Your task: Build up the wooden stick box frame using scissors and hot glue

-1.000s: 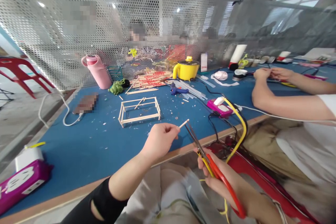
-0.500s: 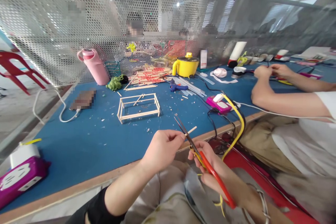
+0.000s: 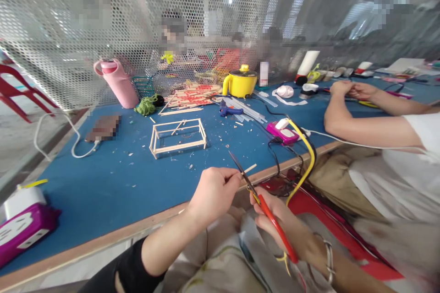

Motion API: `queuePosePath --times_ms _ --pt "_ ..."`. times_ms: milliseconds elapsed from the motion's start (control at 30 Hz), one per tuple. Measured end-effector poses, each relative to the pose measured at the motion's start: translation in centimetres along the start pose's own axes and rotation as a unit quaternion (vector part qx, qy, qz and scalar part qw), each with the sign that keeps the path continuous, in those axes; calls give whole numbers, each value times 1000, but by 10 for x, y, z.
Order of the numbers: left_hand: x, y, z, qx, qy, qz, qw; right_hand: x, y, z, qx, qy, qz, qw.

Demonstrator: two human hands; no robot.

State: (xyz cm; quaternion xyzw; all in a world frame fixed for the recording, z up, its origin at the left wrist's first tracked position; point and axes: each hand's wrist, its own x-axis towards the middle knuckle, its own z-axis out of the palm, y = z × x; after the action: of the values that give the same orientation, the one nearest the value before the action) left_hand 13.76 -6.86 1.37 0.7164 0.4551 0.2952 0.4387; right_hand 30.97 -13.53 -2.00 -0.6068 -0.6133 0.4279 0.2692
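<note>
Near the table's front edge, my left hand (image 3: 217,192) pinches a thin wooden stick (image 3: 250,169), whose far end sticks out to the right past the blades. My right hand (image 3: 271,208) is wrapped round the red and yellow handles of a pair of scissors (image 3: 277,228). The scissor blades cross the stick just beside my left fingertips and look nearly closed on it. Beyond my hands stands a box-shaped frame of wooden sticks (image 3: 178,147) on the blue table (image 3: 113,201).
A blue glue gun (image 3: 229,109) lies before a yellow pot (image 3: 242,83). Behind the frame is a pile of sticks (image 3: 192,96). A pink bottle (image 3: 120,84) stands left; a purple power strip (image 3: 282,132) with cables sits right. A co-worker's arms (image 3: 360,121) rest farther right.
The scissor blades have come closer together across the stick, and the handles have drawn together in my right hand. The whole view has shifted slightly. My left hand keeps its pinch.
</note>
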Motion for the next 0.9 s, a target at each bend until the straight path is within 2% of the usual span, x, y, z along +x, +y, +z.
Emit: queuePosePath --times_ms 133,267,367,467,567,667,767,833,900 --pt "13 -10 4 47 1 -36 998 15 14 7 28 -18 23 999" --pt "22 -17 8 56 1 -58 997 23 10 9 29 -35 57 997" --pt "23 -18 5 55 -20 -61 996 22 1 1 24 -50 72 996" --pt "17 -16 -6 52 -55 -42 996 20 -8 -19 15 -63 79 995" --pt "7 -11 -19 79 -44 21 996 29 -14 -47 -4 -57 100 993" --pt "-3 -6 -29 157 -21 106 982 55 -25 -73 -148 -1 49 988" --pt "-5 -6 -36 270 -23 171 947 96 -43 -85 -348 36 16 937" --pt "-1 -11 -40 336 -15 232 913 127 -54 -86 -414 24 25 910" --pt "3 -19 -45 368 2 298 881 156 -64 -84 -436 -11 43 899"
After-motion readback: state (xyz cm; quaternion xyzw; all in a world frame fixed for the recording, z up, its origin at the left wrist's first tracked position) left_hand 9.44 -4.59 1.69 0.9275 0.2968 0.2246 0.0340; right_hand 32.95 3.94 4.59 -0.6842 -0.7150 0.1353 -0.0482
